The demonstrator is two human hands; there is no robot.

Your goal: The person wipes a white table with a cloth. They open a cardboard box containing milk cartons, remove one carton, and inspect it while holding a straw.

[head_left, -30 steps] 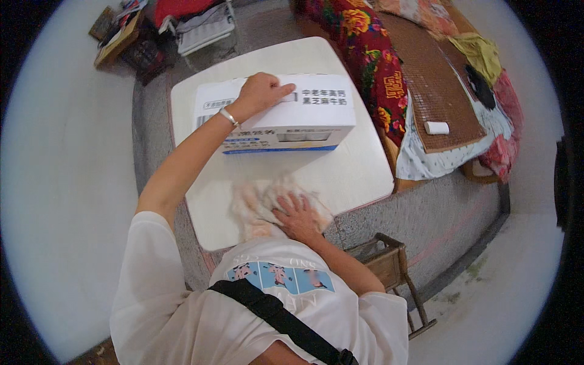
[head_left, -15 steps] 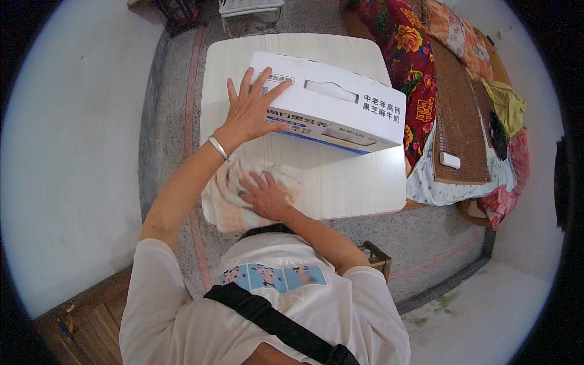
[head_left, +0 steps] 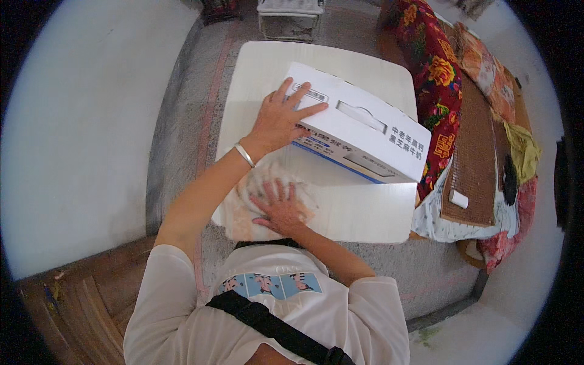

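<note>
A white carton [head_left: 398, 131] with a cut-out carry handle in its top and a printed front side lies slantwise on the white table [head_left: 359, 219]. My left hand [head_left: 278, 118] rests on the carton's left end. Its fingers are spread over the top, and the thumb reaches toward the front side. Nearer to me, a pale, patterned cloth [head_left: 238, 207] lies crumpled at the table's front left. My right hand [head_left: 283, 210] presses flat on this cloth with its fingers apart. The cloth under the palm is hidden.
A white stool [head_left: 291, 7] stands beyond the table. To the right is a bed with a red floral quilt [head_left: 435, 91], a brown woven mat [head_left: 474, 152] and a small white object [head_left: 458, 199] on it. A wall [head_left: 91, 121] rises at the left.
The view has shifted, so the table and carton appear farther right and lower. My right hand's fingers now point more directly away from me on the cloth. My left hand stays on the carton.
</note>
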